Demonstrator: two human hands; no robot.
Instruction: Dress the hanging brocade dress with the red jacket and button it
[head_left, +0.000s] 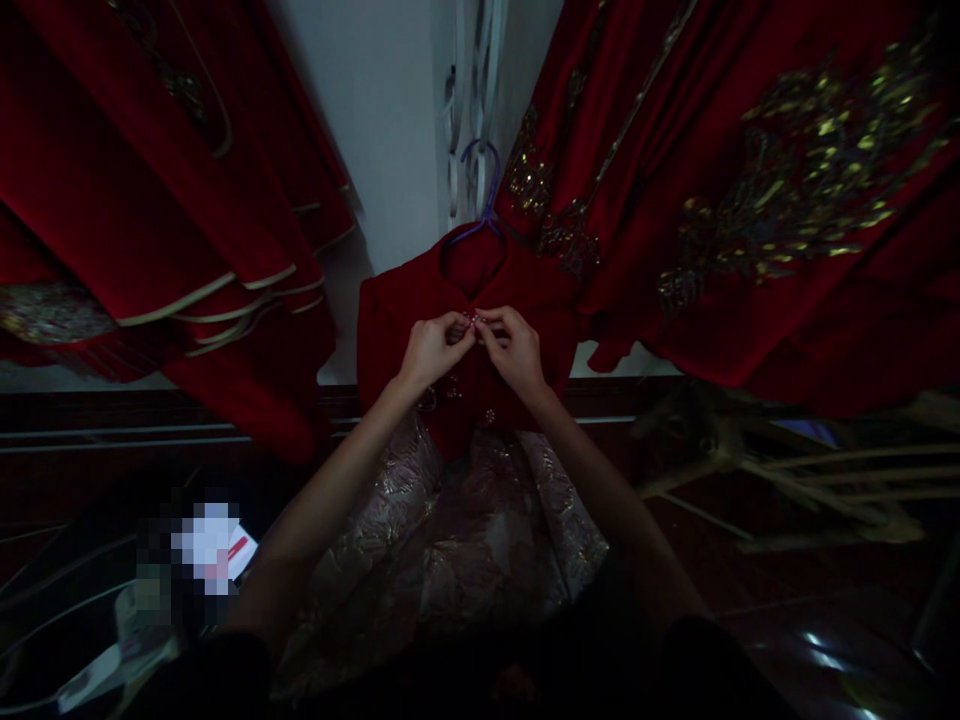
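A red jacket [397, 300] hangs in front of me on a purple hanger [495, 185]. My left hand [433, 350] and my right hand [514, 345] meet at its front, just under the collar. Thumb and forefinger of each hand are pinched on the small beaded fastening [474, 320] there, partly hidden by the fingertips. Lower on the front, more beaded fastenings [490, 415] show. Below the jacket spreads a pale, shiny patterned skirt [480, 520].
Red garments with pale trim [187, 220] hang at the left. Others with gold sequins [810, 170] hang at the right. White metal rods [480, 80] stand behind the hanger. A wooden frame [817, 470] lies low at the right. A bright screen [214, 545], partly blurred out, glows at lower left.
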